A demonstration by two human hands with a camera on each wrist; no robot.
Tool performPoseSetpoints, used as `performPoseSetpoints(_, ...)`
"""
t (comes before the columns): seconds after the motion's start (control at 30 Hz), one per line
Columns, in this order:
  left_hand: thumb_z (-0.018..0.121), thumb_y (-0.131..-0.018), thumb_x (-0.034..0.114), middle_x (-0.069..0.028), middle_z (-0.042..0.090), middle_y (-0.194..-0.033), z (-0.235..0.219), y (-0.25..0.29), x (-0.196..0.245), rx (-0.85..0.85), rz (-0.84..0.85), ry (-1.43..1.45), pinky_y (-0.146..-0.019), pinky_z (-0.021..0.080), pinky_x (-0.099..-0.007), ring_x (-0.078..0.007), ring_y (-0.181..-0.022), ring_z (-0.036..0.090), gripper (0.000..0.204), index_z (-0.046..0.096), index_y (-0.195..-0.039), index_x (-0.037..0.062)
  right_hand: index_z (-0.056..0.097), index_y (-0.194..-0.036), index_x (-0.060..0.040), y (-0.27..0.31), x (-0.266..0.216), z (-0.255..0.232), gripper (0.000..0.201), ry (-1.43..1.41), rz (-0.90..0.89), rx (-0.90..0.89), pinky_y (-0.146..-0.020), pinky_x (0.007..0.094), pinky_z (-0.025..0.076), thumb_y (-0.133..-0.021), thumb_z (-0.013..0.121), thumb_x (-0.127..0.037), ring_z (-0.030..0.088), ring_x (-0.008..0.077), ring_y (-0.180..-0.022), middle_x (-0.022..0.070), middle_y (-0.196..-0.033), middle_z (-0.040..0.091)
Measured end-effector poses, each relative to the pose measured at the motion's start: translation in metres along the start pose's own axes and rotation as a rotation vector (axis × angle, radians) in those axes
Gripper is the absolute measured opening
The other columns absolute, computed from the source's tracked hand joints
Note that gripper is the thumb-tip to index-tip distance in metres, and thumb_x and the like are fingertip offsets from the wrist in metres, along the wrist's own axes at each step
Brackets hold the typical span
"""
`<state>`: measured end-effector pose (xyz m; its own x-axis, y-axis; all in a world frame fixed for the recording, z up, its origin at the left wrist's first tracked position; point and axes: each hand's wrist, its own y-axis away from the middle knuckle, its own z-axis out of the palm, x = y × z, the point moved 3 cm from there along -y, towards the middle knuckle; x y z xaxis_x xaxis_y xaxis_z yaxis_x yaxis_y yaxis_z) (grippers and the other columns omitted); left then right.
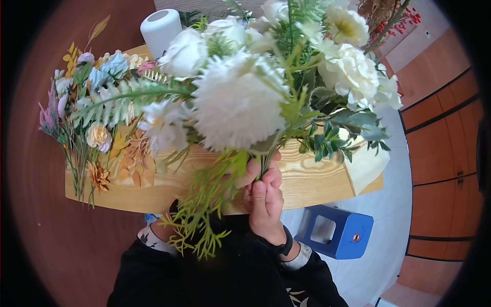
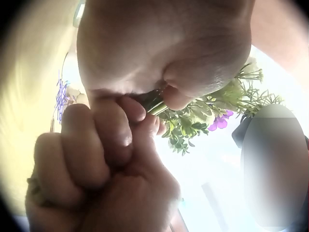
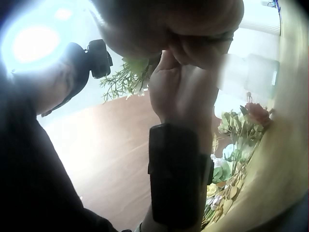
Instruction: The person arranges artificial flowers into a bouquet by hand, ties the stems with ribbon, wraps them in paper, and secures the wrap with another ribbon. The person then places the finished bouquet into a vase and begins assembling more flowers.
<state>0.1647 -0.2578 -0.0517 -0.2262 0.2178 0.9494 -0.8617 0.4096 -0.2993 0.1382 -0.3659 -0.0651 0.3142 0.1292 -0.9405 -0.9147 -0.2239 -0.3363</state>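
Both hands grip the gathered stems point(image 1: 264, 165) of a large bouquet, raised in front of the body over the table's near edge. A fluffy white chrysanthemum point(image 1: 238, 102) faces the head view, among white roses point(image 1: 185, 53), a cream bloom point(image 1: 350, 71) and fern leaves. Yellow-green sprigs point(image 1: 202, 210) hang down and partly hide the left hand point(image 1: 249, 173). Lower on the stems, the right hand point(image 1: 267, 206) has its thumb pressed along them. The left wrist view shows the left palm point(image 2: 159, 43) close against the right hand's curled fingers, a bit of green stem point(image 2: 155, 107) between them.
Loose artificial flowers point(image 1: 99, 135) lie along the left of the wooden table point(image 1: 312, 179). A white ribbed vase point(image 1: 161, 30) stands behind, with cream paper point(image 1: 368, 166) at the right end. On the floor sits a blue stool point(image 1: 353, 233); red berries point(image 1: 409, 18) show at the back right.
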Motion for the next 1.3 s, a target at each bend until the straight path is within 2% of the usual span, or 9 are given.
performPoseSetpoints(0.33,0.048,-0.092,0.022,-0.0092,0.057,-0.102,-0.018,-0.038,-0.011,0.182,-0.341,0.519,-0.084,0.044,-0.0299,-0.0198,-0.097,0.054,0.033,0.050,-0.114,-0.0017,0.047,-0.094,0.0012,-0.031,-0.030,-0.013,0.014,-0.182,0.216,-0.071,-0.051,0.0273,0.037,-0.093,0.040,-0.011,0.046,0.0134,-0.055,0.0066,-0.064,0.048)
performPoseSetpoints(0.37,0.052,-0.089,0.015,-0.0068,0.059,-0.100,-0.031,-0.043,-0.029,0.159,-0.282,0.116,-0.085,0.044,-0.0284,-0.0178,-0.096,0.054,0.028,0.054,-0.112,0.0008,0.047,-0.091,-0.0010,-0.038,-0.038,-0.011,0.019,-0.236,0.181,-0.108,-0.049,0.0233,0.034,-0.095,0.038,-0.018,0.042,0.0091,-0.054,0.0025,-0.063,0.045)
performPoseSetpoints(0.47,0.054,-0.087,0.013,-0.0067,0.059,-0.101,-0.037,-0.083,-0.036,0.076,-0.209,-0.298,-0.085,0.044,-0.0281,-0.0155,-0.095,0.055,0.026,0.055,-0.110,0.0014,0.046,-0.089,-0.0022,-0.048,-0.055,-0.017,0.024,-0.287,0.056,-0.143,-0.049,0.0197,0.032,-0.096,0.035,-0.023,0.036,0.0051,-0.053,-0.0007,-0.061,0.040)
performPoseSetpoints(0.53,0.054,-0.087,0.013,-0.0061,0.060,-0.103,-0.053,-0.111,-0.062,0.052,-0.261,-0.426,-0.084,0.044,-0.0273,-0.0136,-0.095,0.055,0.023,0.058,-0.107,0.0015,0.046,-0.092,0.0016,-0.052,-0.064,-0.024,0.019,-0.359,0.096,-0.264,-0.049,0.0309,0.036,-0.094,0.040,-0.016,0.048,0.0208,-0.052,0.0104,-0.061,0.048)
performPoseSetpoints(0.6,0.054,-0.087,0.012,-0.0081,0.059,-0.107,-0.061,-0.139,-0.074,0.115,-0.215,-0.771,-0.083,0.044,-0.0276,-0.0171,-0.098,0.055,0.022,0.059,-0.106,0.0030,0.044,-0.085,0.0006,-0.055,-0.066,-0.028,0.020,-0.372,0.110,-0.269,-0.049,0.0318,0.035,-0.094,0.039,-0.017,0.046,0.0210,-0.051,0.0102,-0.059,0.046)
performPoseSetpoints(0.93,0.051,-0.086,0.011,-0.0140,0.050,-0.121,-0.053,-0.256,-0.117,0.095,0.160,-1.118,-0.084,0.042,-0.0298,-0.0234,-0.104,0.050,0.022,0.060,-0.105,0.0044,0.039,-0.079,-0.0020,-0.067,-0.062,-0.057,0.025,-0.593,0.196,-0.241,-0.049,0.0275,0.033,-0.096,0.037,-0.021,0.039,0.0127,-0.052,0.0041,-0.060,0.042)
performPoseSetpoints(1.0,0.054,-0.086,0.015,-0.0094,0.059,-0.098,-0.057,-0.265,-0.120,0.182,0.160,-0.914,-0.072,0.043,-0.0279,-0.0177,-0.083,0.055,0.021,0.062,-0.101,0.0033,0.040,-0.080,-0.0018,-0.067,-0.061,-0.067,0.026,-0.513,0.180,-0.239,-0.050,0.0265,0.034,-0.096,0.036,-0.022,0.038,0.0120,-0.052,0.0042,-0.061,0.042)
performPoseSetpoints(1.2,0.056,-0.085,0.017,-0.0066,0.058,-0.089,-0.076,-0.001,-0.060,0.097,-0.108,-0.861,-0.069,0.042,-0.0271,-0.0151,-0.077,0.053,0.020,0.062,-0.099,0.0028,0.043,-0.091,-0.0030,-0.069,-0.052,-0.075,0.030,-0.792,0.288,-0.271,-0.047,0.0185,0.025,-0.096,0.034,-0.031,0.028,0.0034,-0.053,-0.0035,-0.065,0.034)
performPoseSetpoints(1.3,0.057,-0.085,0.018,-0.0049,0.058,-0.084,-0.081,0.100,-0.020,0.088,-0.273,-0.835,-0.066,0.042,-0.0265,-0.0136,-0.073,0.052,0.021,0.062,-0.097,0.0024,0.041,-0.085,-0.0033,-0.072,-0.048,-0.075,0.023,-0.865,0.409,-0.295,-0.050,0.0218,0.030,-0.096,0.036,-0.023,0.032,0.0053,-0.056,-0.0026,-0.064,0.035)
